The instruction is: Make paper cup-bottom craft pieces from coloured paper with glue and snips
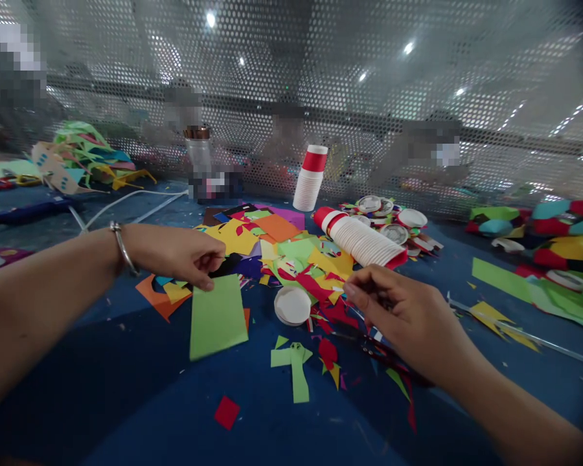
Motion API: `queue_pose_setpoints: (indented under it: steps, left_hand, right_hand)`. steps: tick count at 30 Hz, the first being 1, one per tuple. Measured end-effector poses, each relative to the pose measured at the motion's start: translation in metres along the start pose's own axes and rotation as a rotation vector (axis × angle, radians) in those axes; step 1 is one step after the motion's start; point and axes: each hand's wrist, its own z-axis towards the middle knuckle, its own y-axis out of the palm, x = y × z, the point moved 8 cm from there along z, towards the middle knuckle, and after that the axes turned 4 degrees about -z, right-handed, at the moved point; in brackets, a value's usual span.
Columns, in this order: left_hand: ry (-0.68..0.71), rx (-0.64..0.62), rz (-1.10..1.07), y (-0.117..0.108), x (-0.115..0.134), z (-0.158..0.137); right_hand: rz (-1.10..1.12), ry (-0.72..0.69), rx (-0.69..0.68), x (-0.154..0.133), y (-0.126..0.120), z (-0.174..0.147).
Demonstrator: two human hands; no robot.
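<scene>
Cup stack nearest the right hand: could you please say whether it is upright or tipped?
Tipped: the cup stack lies on its side, rims ranged sideways.

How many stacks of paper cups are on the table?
2. One stack stands at the back, near the perforated screen; the other stack lies on its side, just beyond the right hand. Others may be hidden.

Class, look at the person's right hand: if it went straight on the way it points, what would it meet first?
The right hand would probably meet the loose red and yellow paper scraps first, though its height above them is unclear, so it might pass over.
</scene>
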Motion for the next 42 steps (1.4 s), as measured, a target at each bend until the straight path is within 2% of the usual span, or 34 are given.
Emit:
queue_pose_setpoints:
  steps: [2,4,7,14,17,20,21,23,26,31,36,37,39,42]
  left_hand:
    - [-0.018,-0.109,-0.092,0.001,-0.002,-0.005]
    - [-0.058,-0.13,-0.082,-0.002,-0.003,-0.008]
    - [-0.071,-0.084,0.05,-0.005,0.003,-0.009]
    - [0.123,-0.142,0.163,0.023,0.042,-0.012]
    - [0.115,-0.173,0.08,0.022,0.038,-0.01]
    - [0.128,-0.201,-0.121,0.009,0.026,-0.009]
    - [0.146,-0.154,-0.182,0.0,0.022,-0.009]
    - [0.14,0.022,-0.331,-0.022,0.011,-0.008]
    - [0.101,0.213,-0.481,-0.041,-0.006,-0.007]
    - [0.05,0.247,-0.563,-0.036,-0.014,-0.001]
    - [0.07,0.498,-0.671,-0.039,-0.007,0.004]
    - [0.064,0.59,-0.652,-0.041,-0.008,0.004]
    - [0.024,0.678,-0.52,-0.04,-0.012,0.009]
    - [-0.012,0.691,-0.39,-0.036,-0.022,0.018]
  right_hand:
    - [0.008,0.002,-0.002,0.0,0.0,0.0]
    - [0.017,0.002,-0.006,-0.001,0.0,0.0]
    - [0.017,-0.001,-0.007,-0.001,0.001,0.0]
    - [0.028,0.003,-0.02,-0.005,0.002,0.002]
    - [0.029,-0.007,-0.023,-0.006,0.002,0.001]
    - [0.02,-0.006,-0.018,-0.006,0.001,0.0]
    - [0.017,-0.006,-0.016,-0.005,0.001,0.0]
    - [0.014,-0.009,-0.013,-0.005,0.001,0.0]
    - [0.017,-0.009,-0.016,-0.005,0.002,0.0]
    - [0.026,0.0,-0.034,-0.004,0.003,0.001]
    - [0.02,-0.021,-0.05,-0.006,0.005,0.001]
    - [0.018,-0.021,-0.051,-0.006,0.005,0.001]
    - [0.018,-0.019,-0.051,-0.007,0.005,0.001]
    - [0.022,-0.015,-0.04,-0.008,0.004,0.001]
